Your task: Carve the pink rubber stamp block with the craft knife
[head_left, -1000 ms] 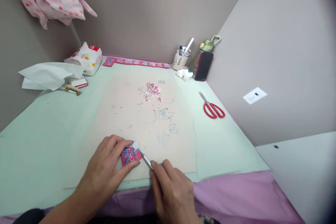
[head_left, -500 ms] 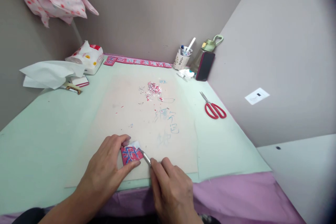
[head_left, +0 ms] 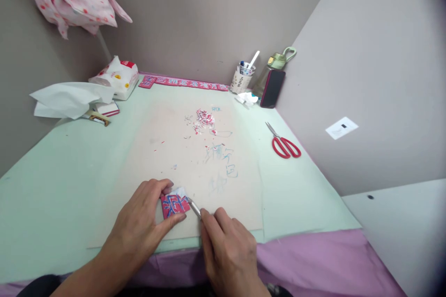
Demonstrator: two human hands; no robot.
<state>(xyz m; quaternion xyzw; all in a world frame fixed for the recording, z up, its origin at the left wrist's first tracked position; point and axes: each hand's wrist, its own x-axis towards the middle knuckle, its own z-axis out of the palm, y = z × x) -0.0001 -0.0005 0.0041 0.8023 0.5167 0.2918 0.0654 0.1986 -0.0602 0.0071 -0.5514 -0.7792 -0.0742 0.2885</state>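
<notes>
Tile lies pinched in left hand; right hand grips tool beside it.

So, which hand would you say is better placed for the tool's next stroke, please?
Probably the right hand: it holds the silver tool, tip at the red piece's edge, while the left hand holds that piece.

Silver tool apparently against the pink-and-blue square

Head-worn view, facing forward and down across table to wall; left hand and right hand near; upper-right corner dark, possibly vignetting.
</notes>
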